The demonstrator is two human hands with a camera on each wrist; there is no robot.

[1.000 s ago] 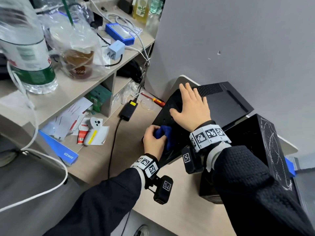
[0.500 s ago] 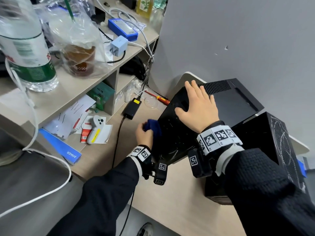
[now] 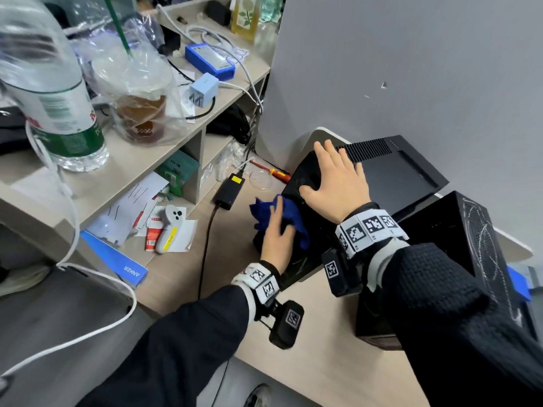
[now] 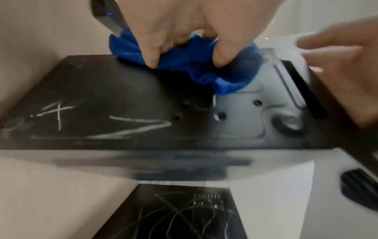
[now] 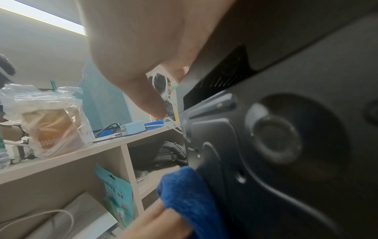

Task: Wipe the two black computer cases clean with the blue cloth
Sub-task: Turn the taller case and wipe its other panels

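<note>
Mid-wipe on first computer case [image 3: 305, 183], tilted on the desk [image 3: 182, 259] by the partition. Left hand [image 3: 276, 239] bunches the blue cloth [image 3: 293, 218] in curled fingers against the panel; right hand [image 3: 338, 183] lies flat, fingers straight, bracing it. White scratch-like marks [image 4: 131, 127] remain toward the near edge, so next stroke should go there. Second case [image 3: 458, 248] also looks streaked.

Bright, even light; blurred wrist views
</note>
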